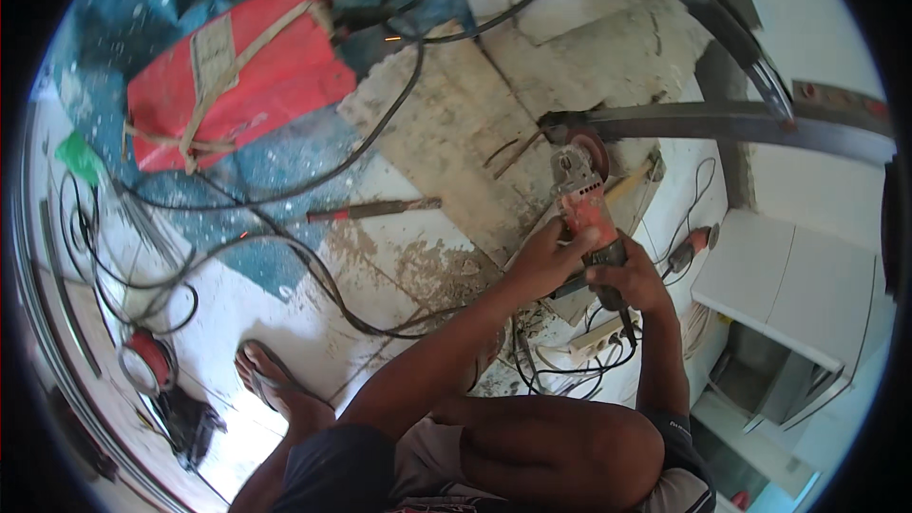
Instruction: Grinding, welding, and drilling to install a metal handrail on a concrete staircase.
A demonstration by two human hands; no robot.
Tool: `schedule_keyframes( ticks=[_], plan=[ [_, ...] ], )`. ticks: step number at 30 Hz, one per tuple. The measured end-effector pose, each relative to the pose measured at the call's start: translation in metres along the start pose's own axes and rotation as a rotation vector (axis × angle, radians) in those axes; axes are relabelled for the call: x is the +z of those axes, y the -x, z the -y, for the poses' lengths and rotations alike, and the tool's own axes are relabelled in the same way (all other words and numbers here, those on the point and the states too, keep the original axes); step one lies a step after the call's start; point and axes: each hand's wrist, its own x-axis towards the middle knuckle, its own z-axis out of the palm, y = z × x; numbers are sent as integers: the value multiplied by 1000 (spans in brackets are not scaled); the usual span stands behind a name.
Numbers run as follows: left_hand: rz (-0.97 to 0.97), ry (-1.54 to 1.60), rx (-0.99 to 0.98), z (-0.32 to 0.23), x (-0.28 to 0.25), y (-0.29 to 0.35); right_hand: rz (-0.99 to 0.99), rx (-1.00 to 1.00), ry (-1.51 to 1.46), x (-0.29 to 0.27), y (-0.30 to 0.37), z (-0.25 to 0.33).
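Both my hands are closed around a red and dark angle grinder point(587, 209). My left hand point(554, 258) grips the side of its body, and my right hand point(635, 277) wraps the dark rear handle, where the cord leaves. The grinder's disc point(590, 152) stands close to the left end of a long grey metal bar point(703, 122); whether they touch I cannot make out. Orange spark streaks show in the air to the left. Just right of the disc, a tool with a wooden handle point(627, 180) lies on the boards.
A strapped red box-shaped machine point(256, 76) rests on a blue sheet point(275, 266). Black cables point(323, 176) loop across the floor. A chisel-like tool point(375, 210), another grinder point(692, 247), a white power strip point(594, 337) and a white cabinet point(788, 266) surround my work spot.
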Motion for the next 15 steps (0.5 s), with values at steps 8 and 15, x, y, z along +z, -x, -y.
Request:
schedule_keyframes(
  ticks=[8, 15],
  plan=[
    [-300, -1376, 263, -55, -85, -23, -140, -8, -249, 27, 74, -62],
    [91, -1868, 242, -50, -97, -83, -248, -30, -494, 40, 95, -104]
  ],
)
